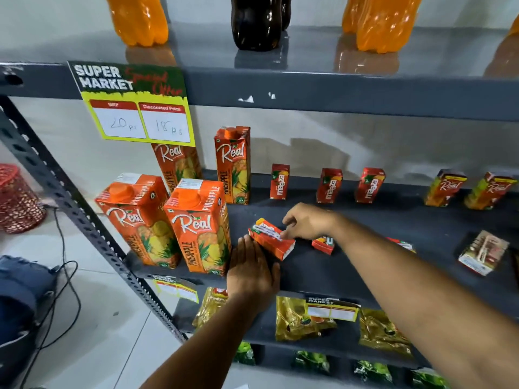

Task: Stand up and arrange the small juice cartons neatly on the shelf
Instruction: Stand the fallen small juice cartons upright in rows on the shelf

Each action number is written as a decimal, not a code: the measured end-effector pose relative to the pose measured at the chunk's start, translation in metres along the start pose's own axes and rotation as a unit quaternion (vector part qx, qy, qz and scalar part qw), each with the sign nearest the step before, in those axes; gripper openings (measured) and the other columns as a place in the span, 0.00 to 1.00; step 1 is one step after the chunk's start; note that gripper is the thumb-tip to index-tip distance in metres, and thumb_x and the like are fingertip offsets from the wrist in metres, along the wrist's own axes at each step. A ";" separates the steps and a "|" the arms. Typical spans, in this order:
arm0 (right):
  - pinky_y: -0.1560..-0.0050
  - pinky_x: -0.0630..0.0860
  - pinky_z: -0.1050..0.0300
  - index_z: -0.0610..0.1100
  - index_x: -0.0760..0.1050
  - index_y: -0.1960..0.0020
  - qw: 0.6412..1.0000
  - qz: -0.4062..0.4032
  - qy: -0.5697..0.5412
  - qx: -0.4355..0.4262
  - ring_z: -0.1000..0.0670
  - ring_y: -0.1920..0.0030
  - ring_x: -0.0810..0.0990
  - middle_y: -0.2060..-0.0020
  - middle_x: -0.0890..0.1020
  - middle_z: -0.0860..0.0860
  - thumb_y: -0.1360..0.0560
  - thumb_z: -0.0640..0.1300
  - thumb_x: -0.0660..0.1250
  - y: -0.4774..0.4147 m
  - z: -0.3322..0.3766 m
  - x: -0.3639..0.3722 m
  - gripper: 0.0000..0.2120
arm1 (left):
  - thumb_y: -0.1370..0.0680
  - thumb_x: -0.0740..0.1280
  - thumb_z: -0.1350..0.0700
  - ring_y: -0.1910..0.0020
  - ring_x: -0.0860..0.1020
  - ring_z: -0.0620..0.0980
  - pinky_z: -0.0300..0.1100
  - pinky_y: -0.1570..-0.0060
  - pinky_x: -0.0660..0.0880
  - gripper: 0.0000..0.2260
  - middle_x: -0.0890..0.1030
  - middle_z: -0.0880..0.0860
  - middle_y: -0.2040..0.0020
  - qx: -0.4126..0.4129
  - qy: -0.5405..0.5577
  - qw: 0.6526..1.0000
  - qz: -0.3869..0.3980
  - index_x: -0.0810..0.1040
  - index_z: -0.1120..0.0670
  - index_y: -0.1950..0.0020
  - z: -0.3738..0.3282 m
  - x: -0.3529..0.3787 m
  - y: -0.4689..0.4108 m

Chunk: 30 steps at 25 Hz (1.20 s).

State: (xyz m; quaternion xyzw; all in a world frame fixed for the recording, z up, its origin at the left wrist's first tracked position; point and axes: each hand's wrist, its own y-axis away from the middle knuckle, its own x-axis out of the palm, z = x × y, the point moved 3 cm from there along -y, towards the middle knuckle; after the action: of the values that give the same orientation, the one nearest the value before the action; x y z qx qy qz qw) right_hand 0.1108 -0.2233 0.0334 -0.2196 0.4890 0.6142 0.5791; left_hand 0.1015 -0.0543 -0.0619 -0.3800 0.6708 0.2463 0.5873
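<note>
A small red juice carton (271, 241) lies tilted on its side on the grey middle shelf (365, 265). My right hand (307, 221) pinches its upper right end. My left hand (251, 269) lies flat with fingers apart, its fingertips against the carton's lower left side. Another small red carton (323, 244) lies flat just right of it, partly hidden by my right wrist. Three small red cartons (279, 181) (329, 185) (369, 185) stand upright in a row at the back. Further right, two small mixed-fruit cartons (445, 188) (490, 190) stand upright and one (483, 254) lies flat.
Four tall orange pineapple cartons (200, 226) stand at the shelf's left. A price card (134, 108) hangs from the upper shelf, which holds orange and dark bottles (254, 21). Golden pouches (303, 318) fill the shelf below. A slotted upright (84, 217) stands left; cables and a red basket (16, 197) are on the floor.
</note>
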 end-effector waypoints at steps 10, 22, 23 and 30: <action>0.69 0.79 0.59 0.38 0.75 0.44 0.952 0.071 -0.262 0.139 0.51 0.63 0.85 0.59 0.84 0.44 0.34 0.41 0.78 -0.012 0.015 0.031 0.22 | 0.19 0.45 0.41 0.22 0.47 0.62 0.52 0.26 0.40 0.34 0.47 0.64 0.21 0.006 -0.028 0.999 0.042 0.43 0.65 0.24 0.001 0.000 -0.004; 0.51 0.73 0.58 0.47 0.71 0.37 0.901 -0.196 -0.383 0.058 0.52 0.47 0.78 0.47 0.79 0.54 0.33 0.42 0.77 0.003 -0.014 0.051 0.28 | 0.21 0.42 0.41 0.22 0.46 0.61 0.53 0.25 0.43 0.33 0.47 0.64 0.21 0.013 -0.042 0.997 0.058 0.45 0.63 0.23 0.003 0.002 -0.005; 0.49 0.72 0.58 0.47 0.71 0.37 0.907 -0.218 -0.358 0.047 0.53 0.46 0.77 0.46 0.79 0.53 0.33 0.43 0.77 0.005 -0.017 0.054 0.27 | 0.21 0.41 0.42 0.22 0.46 0.61 0.53 0.25 0.43 0.33 0.47 0.64 0.21 0.014 -0.046 0.997 0.061 0.45 0.63 0.23 0.003 0.001 -0.006; 0.47 0.72 0.58 0.46 0.72 0.37 0.922 -0.266 -0.281 0.008 0.47 0.42 0.79 0.43 0.81 0.48 0.30 0.45 0.74 0.012 -0.021 0.069 0.23 | 0.21 0.40 0.42 0.22 0.44 0.59 0.52 0.25 0.43 0.33 0.45 0.63 0.21 0.043 -0.064 0.994 0.077 0.43 0.64 0.23 0.002 0.002 -0.011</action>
State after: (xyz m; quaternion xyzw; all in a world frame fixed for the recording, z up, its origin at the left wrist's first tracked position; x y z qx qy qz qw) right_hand 0.0777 -0.2053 -0.0288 -0.1553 0.2347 0.4704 0.8364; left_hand 0.1118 -0.0595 -0.0631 -0.2854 0.6688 0.2856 0.6243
